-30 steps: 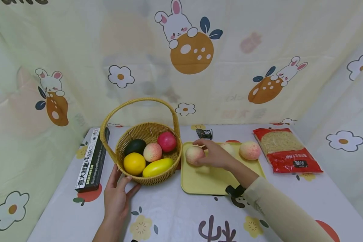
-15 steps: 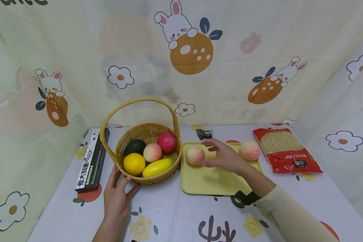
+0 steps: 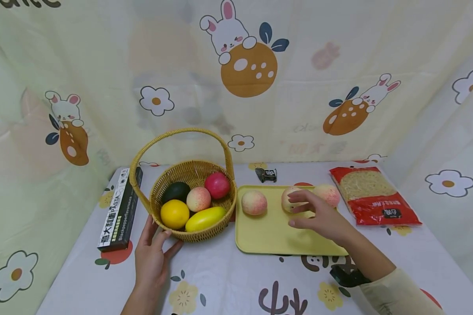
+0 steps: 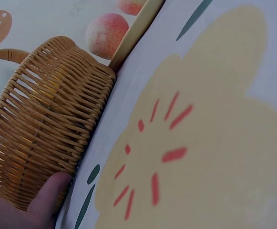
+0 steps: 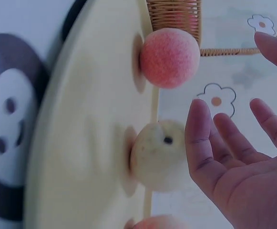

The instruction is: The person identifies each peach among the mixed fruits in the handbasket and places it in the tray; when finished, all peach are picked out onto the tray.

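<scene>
A woven basket [image 3: 199, 235] with a tall handle stands left of centre, with several toy-like fruits inside. My left hand [image 3: 151, 260] rests against its front left side; the left wrist view shows the thumb [image 4: 50, 195] on the weave. Three pinkish peaches lie along the back of a yellow tray [image 3: 264, 236]: a left peach [image 3: 254, 202], a middle peach [image 3: 287, 200] and a right peach [image 3: 328, 194]. Over the tray, my right hand [image 3: 325, 217] has loosely spread fingers and holds nothing. It partly covers the middle peach, whose dark spot shows in the right wrist view.
In the basket are a dark green fruit [image 3: 176, 192], an orange-yellow one [image 3: 175, 214], a peach [image 3: 199, 199], a magenta one [image 3: 217, 185] and a long yellow one [image 3: 206, 218]. Around stand a pasta box [image 3: 122, 210], a small black packet [image 3: 266, 175] and a red bag [image 3: 372, 197].
My right hand has let go of the left peach, which stays on the tray, and has moved right to the middle peach. The left hand and basket stay in place.
</scene>
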{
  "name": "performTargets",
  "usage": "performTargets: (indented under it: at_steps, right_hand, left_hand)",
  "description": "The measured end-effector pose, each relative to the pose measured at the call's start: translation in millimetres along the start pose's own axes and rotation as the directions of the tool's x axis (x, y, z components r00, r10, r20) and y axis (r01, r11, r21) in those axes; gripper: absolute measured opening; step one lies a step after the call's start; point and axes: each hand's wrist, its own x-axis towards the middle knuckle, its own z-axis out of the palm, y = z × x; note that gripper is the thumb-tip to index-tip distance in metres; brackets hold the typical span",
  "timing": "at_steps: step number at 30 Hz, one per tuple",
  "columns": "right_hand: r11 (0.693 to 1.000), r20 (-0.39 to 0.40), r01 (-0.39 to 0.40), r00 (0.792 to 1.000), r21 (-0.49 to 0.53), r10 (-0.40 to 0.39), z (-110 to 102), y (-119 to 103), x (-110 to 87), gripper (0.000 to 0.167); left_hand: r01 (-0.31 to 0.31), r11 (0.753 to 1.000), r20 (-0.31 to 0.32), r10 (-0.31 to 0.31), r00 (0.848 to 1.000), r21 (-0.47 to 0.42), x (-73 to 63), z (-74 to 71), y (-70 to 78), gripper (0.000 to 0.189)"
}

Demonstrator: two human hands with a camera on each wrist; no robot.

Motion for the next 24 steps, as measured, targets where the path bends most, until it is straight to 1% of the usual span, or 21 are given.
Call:
performTargets:
  at_steps: [5,8,11,14,18,21,24]
  right_hand:
    - [1.000,-0.001,0.003,1.000,0.024,-0.003,1,6,-11.8,0.060]
    - [1.000,-0.005,0.012,1.000,0.018,-0.012,4,6,-14.4,0.051]
    - [1.000,-0.014,0.023,1.000,0.005,-0.023,6,1,-14.9,0.043]
    - [0.999,-0.021,0.041,0.999,-0.014,-0.042,7,-9,-12.4,0.039]
    - [0.997,-0.016,0.063,0.998,-0.036,-0.064,11,-27,-2.6,0.040]
    - [0.995,0.010,0.095,0.995,-0.040,-0.095,15,-41,7.1,0.042]
    - [0.989,0.058,0.140,0.989,-0.047,-0.138,19,-58,16.2,0.045]
  left_hand:
    - [0.005,1.000,-0.013,-0.005,1.000,0.004,-2.1,-3.0,1.1,0.076]
    - [0.008,1.000,-0.017,-0.008,1.000,0.006,-2.7,-4.6,1.9,0.076]
    - [0.009,1.000,-0.015,-0.009,1.000,0.002,-2.4,-5.0,1.3,0.076]
    - [0.010,1.000,-0.016,-0.010,1.000,-0.003,-1.4,-3.6,0.4,0.076]
    - [0.009,1.000,-0.016,-0.009,1.000,-0.005,-0.3,-1.1,-0.2,0.076]
    - [0.009,1.000,-0.014,-0.009,1.000,-0.002,0.6,0.2,-0.6,0.077]
    - [0.008,1.000,-0.012,-0.008,1.000,0.000,1.3,1.2,-0.9,0.076]
